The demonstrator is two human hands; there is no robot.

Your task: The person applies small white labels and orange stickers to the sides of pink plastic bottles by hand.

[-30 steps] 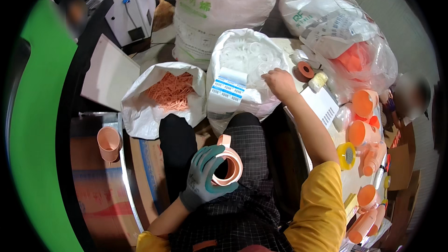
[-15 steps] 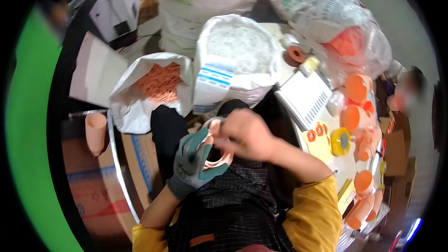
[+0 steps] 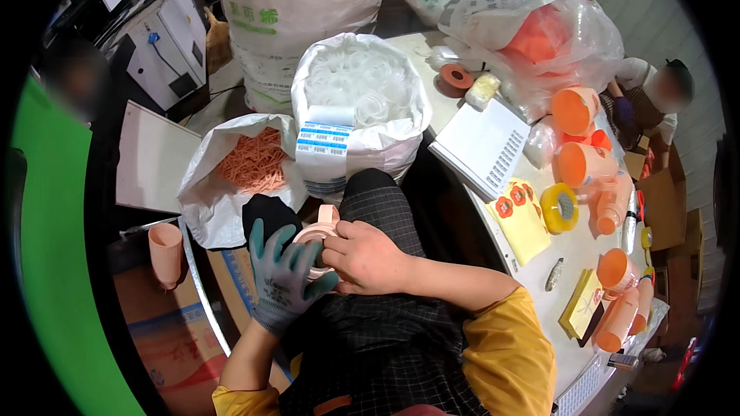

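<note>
Bare right hand (image 3: 368,258) stays on lap since 0.5 s ago, fingers curled w/ gloved left hand (image 3: 284,277) around pale pink plastic cup (image 3: 317,233) btwn them.

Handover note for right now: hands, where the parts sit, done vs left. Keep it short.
Left hand, in a grey-green glove, cradles a pink cup over the lap.
Right hand, bare, presses on the cup's mouth; whatever it is fitting is hidden.
Bag of clear rings and bag of orange pieces stand open ahead.
Done: orange cups stand on the table at right.
Left: this cup is not set down yet.
</note>
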